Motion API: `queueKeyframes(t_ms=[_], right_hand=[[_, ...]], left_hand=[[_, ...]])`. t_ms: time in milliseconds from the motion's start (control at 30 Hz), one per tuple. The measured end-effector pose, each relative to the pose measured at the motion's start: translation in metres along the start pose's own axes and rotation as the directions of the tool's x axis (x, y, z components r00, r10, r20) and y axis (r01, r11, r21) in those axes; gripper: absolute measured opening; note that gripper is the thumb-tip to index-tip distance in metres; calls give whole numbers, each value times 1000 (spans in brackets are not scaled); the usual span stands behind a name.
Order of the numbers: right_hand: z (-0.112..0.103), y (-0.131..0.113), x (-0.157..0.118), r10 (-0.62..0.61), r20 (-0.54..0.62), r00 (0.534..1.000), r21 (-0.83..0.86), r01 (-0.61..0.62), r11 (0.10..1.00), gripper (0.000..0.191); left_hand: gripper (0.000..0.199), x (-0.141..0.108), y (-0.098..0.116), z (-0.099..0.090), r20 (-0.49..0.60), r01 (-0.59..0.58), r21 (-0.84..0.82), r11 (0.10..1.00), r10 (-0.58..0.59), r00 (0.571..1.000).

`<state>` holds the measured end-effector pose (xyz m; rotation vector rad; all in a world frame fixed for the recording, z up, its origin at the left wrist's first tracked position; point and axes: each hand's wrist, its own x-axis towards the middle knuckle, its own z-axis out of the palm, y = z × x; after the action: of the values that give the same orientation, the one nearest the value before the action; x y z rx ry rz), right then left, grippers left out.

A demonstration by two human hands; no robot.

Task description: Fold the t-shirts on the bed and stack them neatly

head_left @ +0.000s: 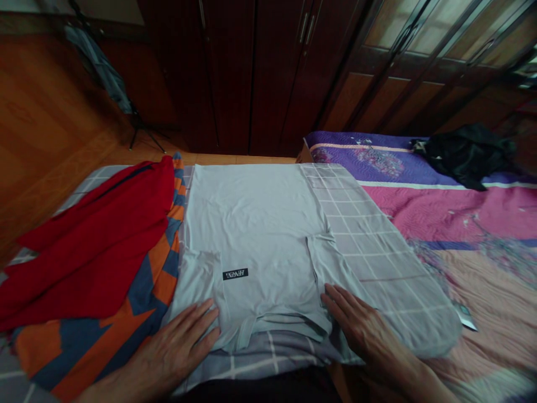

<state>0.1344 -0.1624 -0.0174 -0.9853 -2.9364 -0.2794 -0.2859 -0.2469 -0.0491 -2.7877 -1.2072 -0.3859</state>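
Note:
A pale grey T-shirt (260,224) lies spread out with its collar toward me and its hem at the far edge. On its chest is a small black label with white lettering (235,273). My left hand (180,341) rests flat on the shirt near the left sleeve and shoulder, fingers stretched out. Across from it, my right hand (361,319) lies on the shirt by the right sleeve, its fingers extended and holding nothing. The shirt is on a grey checked cloth (377,263) that covers the surface.
Red trousers or a similar red garment (100,252) lie at left over an orange and blue patterned cloth (146,296). To the right is a bed with a purple and pink cover (440,212), a black garment (470,151) on it. Behind stand dark wooden cabinets (251,78) and a tripod (140,131).

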Motion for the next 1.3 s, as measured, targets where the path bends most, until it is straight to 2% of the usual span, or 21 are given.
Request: queueKeyframes(t_ms=[100,200,300,400,500,600,667,733,800,867,933,967,1033,1133,1233,1300], right_hand=[[7,3,2,16,-91,996,10,-15,1000,54],[9,6,10,96,-92,991,94,-87,992,46],[2,10,23,169,-21,985,256,-158,954,39],[-12,15,32,150,35,988,383,-152,911,37],[-26,21,31,111,90,990,460,-140,877,35],[-39,28,29,51,161,986,546,-133,827,31],[-45,35,35,44,213,976,593,-165,788,29],[-50,46,50,75,290,954,629,-250,736,26],[-51,61,74,68,398,915,696,-349,628,23],[-50,81,105,-11,478,878,774,-415,479,23],[-49,105,140,-83,499,862,818,-437,375,26],[-49,118,158,-94,505,858,819,-442,365,27],[-50,146,197,-71,531,844,787,-461,410,27],[-47,187,257,52,546,836,711,-496,499,28],[-27,218,308,202,502,841,646,-520,559,27],[-5,229,330,309,455,835,582,-541,607,22]], left_hand=[[41,1,-3,-8,15,10,-47,999,-9,1000],[53,7,-10,-18,18,78,-168,983,-76,997],[60,14,-18,-28,81,135,-306,942,-116,990],[58,16,-24,-38,112,152,-415,897,-116,987],[55,13,-28,-53,197,205,-484,851,-123,973],[55,17,-33,-70,307,252,-554,793,-86,948],[54,29,-40,-80,363,303,-607,735,-82,928],[49,49,-53,-87,461,424,-632,649,-125,879],[42,74,-72,-90,598,576,-625,527,-151,787],[38,99,-98,-90,698,684,-617,390,-130,704],[38,122,-131,-91,730,727,-631,271,-108,675],[38,133,-149,-91,732,735,-641,221,-110,672],[37,156,-188,-93,731,744,-653,141,-139,668],[41,189,-246,-91,715,737,-673,56,-205,668],[48,211,-295,-71,669,711,-702,31,-312,674],[51,214,-317,-49,608,701,-711,59,-448,655]])
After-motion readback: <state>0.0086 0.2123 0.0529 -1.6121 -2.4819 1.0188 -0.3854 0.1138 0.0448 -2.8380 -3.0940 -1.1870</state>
